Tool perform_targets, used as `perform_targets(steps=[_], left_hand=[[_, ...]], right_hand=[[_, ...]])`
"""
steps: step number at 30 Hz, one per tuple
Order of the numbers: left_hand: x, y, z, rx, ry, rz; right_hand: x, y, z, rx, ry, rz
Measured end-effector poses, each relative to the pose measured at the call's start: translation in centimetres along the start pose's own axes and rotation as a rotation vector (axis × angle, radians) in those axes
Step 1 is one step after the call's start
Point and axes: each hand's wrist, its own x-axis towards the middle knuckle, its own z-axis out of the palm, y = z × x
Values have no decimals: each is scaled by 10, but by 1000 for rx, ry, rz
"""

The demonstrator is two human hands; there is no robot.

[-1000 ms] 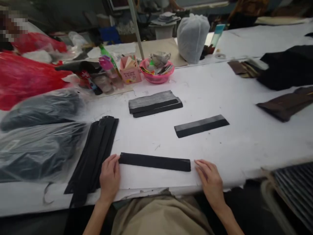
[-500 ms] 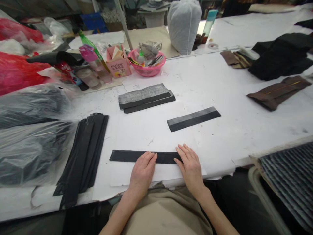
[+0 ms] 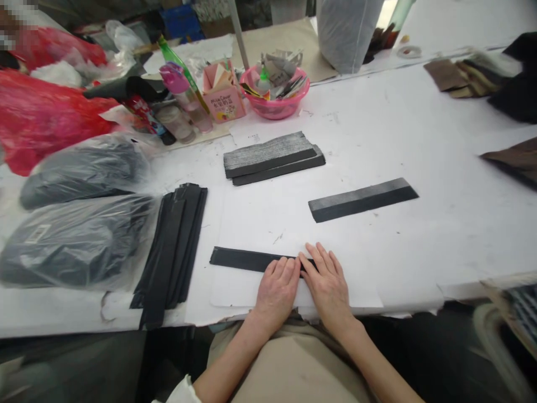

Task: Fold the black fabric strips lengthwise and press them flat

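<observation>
A folded black fabric strip [image 3: 243, 258] lies flat near the front edge of the table. My left hand [image 3: 277, 285] presses on it with the fingers close together and bent, its fingertips hiding part of the strip. Beside it, my right hand [image 3: 325, 280] rests with fingers spread over the strip's right end, which is mostly covered. The two hands meet at thumb and index finger. Farther back lie a single grey-and-black strip [image 3: 363, 200] and a small stack of grey-and-black strips [image 3: 272, 158].
At left, a pile of black strips [image 3: 174, 252] overhangs the front edge, next to clear plastic bags of dark cloth [image 3: 84, 240]. Behind stand a pink basin [image 3: 274, 106], a pink box [image 3: 223, 92] and a white bag [image 3: 348, 33]. Brown cloth [image 3: 514, 159] lies at right.
The gap between my hands has closed, and they now touch over the strip. The camera has turned left, so the things on the table appear farther right.
</observation>
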Motion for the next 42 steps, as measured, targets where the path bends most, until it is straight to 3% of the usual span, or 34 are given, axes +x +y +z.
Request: perform_targets(steps=[5, 14, 20, 24, 29, 33, 37, 40, 42], left_hand=[[-3, -5, 0, -19, 69, -71], [-33, -38, -10, -89, 35, -242], [-54, -59, -11, -84, 111, -300], [-62, -66, -8, -124, 174, -297], [-64, -64, -6, -177, 237, -309], [-63, -62, -8, -216, 268, -345], [-63, -61, -10, -227, 276, -401], [-65, -62, -11, -272, 299, -441], [-67, -62, -12, -384, 385, -555]], right_hand=[[-7, 8, 14, -15, -66, -124], [-8, 8, 15, -9, -63, -93], [-8, 10, 12, 33, -9, -69], [8, -7, 1, 131, 53, -41], [56, -56, 10, 193, -119, -67], [89, -86, 26, 73, -238, -98], [102, -93, 31, 63, -333, -97], [104, -86, 29, 240, -367, -78], [104, -79, 26, 454, -405, 1]])
